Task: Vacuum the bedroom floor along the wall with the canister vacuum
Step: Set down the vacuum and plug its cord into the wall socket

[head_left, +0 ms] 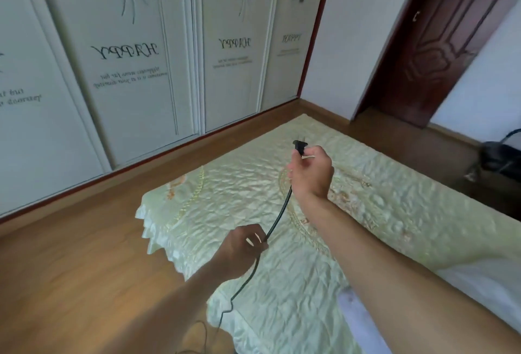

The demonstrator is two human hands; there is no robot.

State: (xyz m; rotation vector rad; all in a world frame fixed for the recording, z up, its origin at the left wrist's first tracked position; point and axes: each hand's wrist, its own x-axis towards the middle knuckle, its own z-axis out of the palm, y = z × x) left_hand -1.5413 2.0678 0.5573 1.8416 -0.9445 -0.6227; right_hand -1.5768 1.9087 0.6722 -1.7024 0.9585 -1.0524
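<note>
My right hand grips the black power plug above the bed, its prongs pointing up and away. The black cord runs down from the plug to my left hand, which holds it between curled fingers. Below that hand the cord drops over the bed's edge to the wooden floor at the bottom of the view. A dark object sits at the far right beyond the bed; blur keeps me from telling whether it is the vacuum.
A bed with a pale green quilted cover fills the middle and right. White wardrobe doors with floral prints line the left wall. A strip of floor runs between them and the bed. A dark brown door stands at the upper right.
</note>
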